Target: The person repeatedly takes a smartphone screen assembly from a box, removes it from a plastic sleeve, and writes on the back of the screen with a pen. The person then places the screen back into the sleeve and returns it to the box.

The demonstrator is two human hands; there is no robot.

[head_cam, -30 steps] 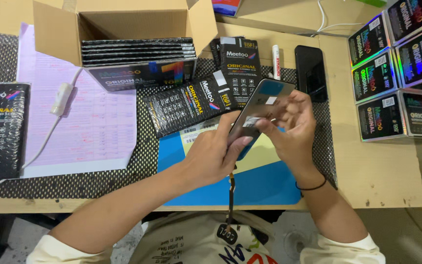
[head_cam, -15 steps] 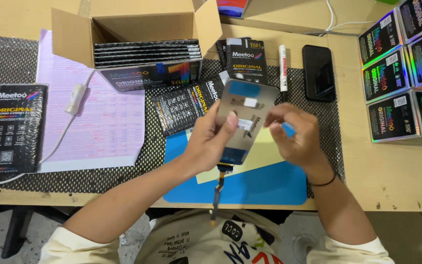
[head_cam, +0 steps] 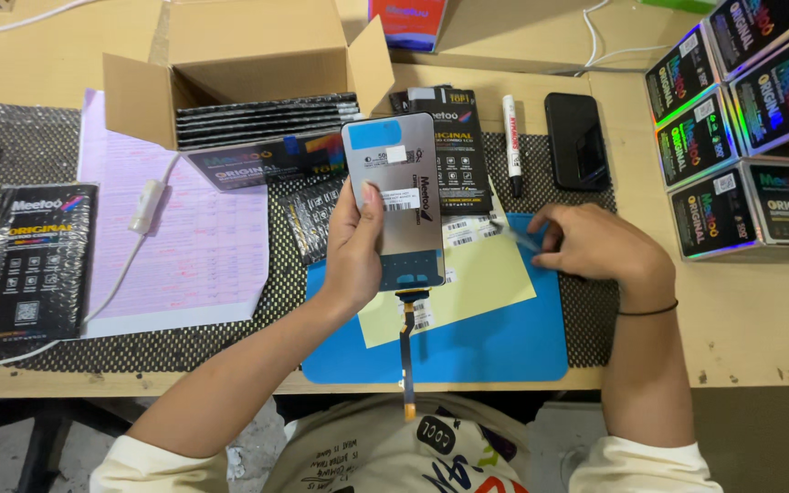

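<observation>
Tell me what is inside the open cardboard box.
The cardboard box holds a row of flat dark packets standing on edge, one colourful packet at its mouth. The box's bottom and far depth are covered.

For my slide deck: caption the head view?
Left hand holds phone screen panel; right hand rests on blue mat.

Person wears a cream/off-white top, sleeves pushed up past the elbows, cuffs bunched at the near edge on both sides. Forearms bare. Front of the shirt has dark printed lettering and small round badge-style graphics, with a few yellow and red accents. Left hand: no rings, no watch visible. Right hand: thin black band around the wrist, like a hair tie. No gloves on either.
</observation>
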